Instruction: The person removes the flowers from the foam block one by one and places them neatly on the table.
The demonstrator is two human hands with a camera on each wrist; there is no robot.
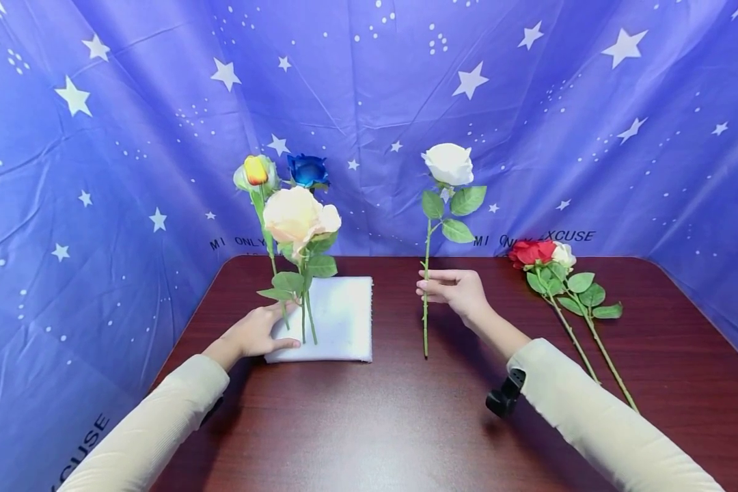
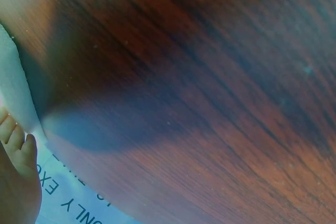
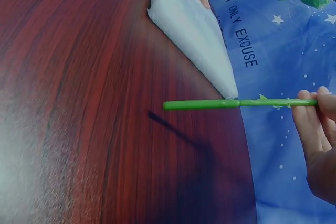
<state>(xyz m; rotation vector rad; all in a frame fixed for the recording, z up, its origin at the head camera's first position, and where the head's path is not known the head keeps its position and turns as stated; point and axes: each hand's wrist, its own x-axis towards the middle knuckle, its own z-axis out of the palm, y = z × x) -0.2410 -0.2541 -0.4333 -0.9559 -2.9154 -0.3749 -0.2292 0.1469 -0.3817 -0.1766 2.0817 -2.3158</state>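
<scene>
My right hand point(image 1: 458, 294) pinches the stem of a white rose point(image 1: 449, 164) between thumb and fingers. The rose is upright, its green leaves below the bloom; in the right wrist view the cut stem end point(image 3: 173, 105) hangs apart from its shadow on the table. On the left, my left hand point(image 1: 255, 331) rests on the near left part of a white foam block point(image 1: 344, 321), thumb stretched along its front. Standing in the block are a pale peach rose point(image 1: 295, 215), a blue rose point(image 1: 307, 169) and a yellow-orange tulip point(image 1: 255, 171), with a pale greenish bloom behind the tulip.
To the right, a red rose point(image 1: 531, 253) and a white rose point(image 1: 564, 255) lie on the dark wooden table point(image 1: 369, 424), stems toward the front. A blue star-patterned cloth point(image 1: 369, 82) hangs around the back and sides. A black wrist device point(image 1: 506, 395) sits at the right sleeve.
</scene>
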